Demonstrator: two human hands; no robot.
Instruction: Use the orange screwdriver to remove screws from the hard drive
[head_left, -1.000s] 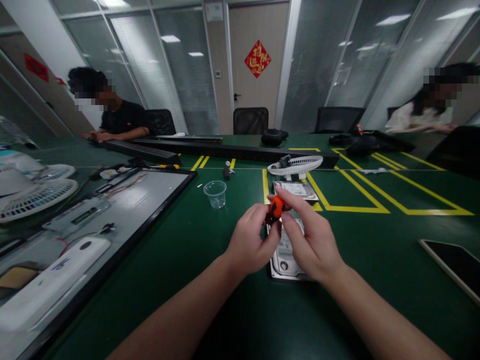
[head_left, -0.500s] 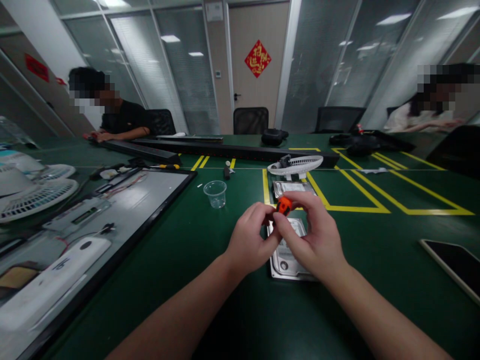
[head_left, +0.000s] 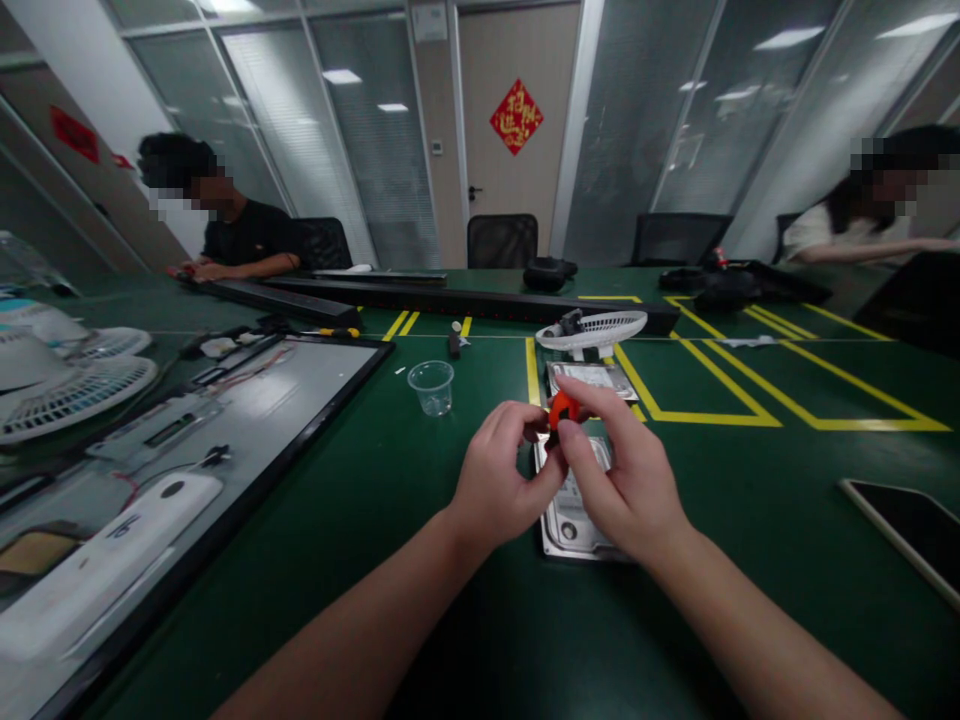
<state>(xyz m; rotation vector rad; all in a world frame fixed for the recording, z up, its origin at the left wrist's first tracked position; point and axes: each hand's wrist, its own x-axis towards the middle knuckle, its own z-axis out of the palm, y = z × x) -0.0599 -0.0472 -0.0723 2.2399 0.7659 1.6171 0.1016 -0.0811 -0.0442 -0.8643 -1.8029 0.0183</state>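
Observation:
An orange-and-black screwdriver (head_left: 564, 408), its handle foreshortened toward me, is held above a silver hard drive (head_left: 574, 535) lying on the table. My right hand (head_left: 630, 465) is closed, pinching the orange handle between thumb and fingers. My left hand (head_left: 501, 475) is also closed, its fingertips at the screwdriver's dark lower part. The fingers hide the tip and much of the drive's top. Just beyond lies a second hard drive (head_left: 611, 378), partly covered by my right fingers.
A clear plastic cup (head_left: 431, 388) stands left of my hands. Farther left lies a large panel (head_left: 322, 375) with a white part (head_left: 112, 560) on it. A white fan grille (head_left: 592, 330) sits behind the drives, and a phone (head_left: 911, 530) at right. Two people sit across the table.
The screwdriver handle has turned and tilted slightly between my fingers, and my right fingertips have shifted a little left. The person at right has stretched an arm out.

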